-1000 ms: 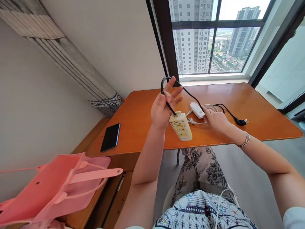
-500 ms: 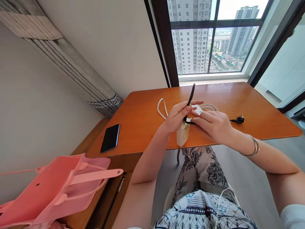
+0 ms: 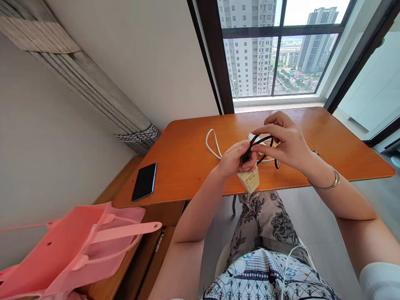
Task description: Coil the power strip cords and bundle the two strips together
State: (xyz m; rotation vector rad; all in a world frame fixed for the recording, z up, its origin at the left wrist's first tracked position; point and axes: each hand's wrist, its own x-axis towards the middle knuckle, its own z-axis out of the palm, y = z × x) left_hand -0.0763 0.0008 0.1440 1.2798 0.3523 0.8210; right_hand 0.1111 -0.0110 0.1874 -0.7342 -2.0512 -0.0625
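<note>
My left hand (image 3: 233, 158) is closed around a black cable (image 3: 248, 153) above the near edge of the table, thumb uppermost. Loops of the cable stick out to the right of it. My right hand (image 3: 289, 139) pinches part of this cable between thumb and fingertips, close beside the left. Just below my left fingers is a cream-coloured block (image 3: 249, 181) with print on its face, tilted at the table edge; whether the hand touches it is unclear. Behind the hands lies a white cable (image 3: 207, 141), partly covered. A white piece beside the fingers is mostly hidden.
On the left of the wooden table (image 3: 184, 158) lies a dark phone (image 3: 144, 182). A pink bag (image 3: 78, 246) stands at lower left, beside the table. Beyond the far edge are a window (image 3: 281, 62) and a wall. My legs are under the near edge.
My right hand has lifted and swung up and to the right, now pinching the black cable. The cable's upright end has come down into loops. The cream block has turned and shifted right.
</note>
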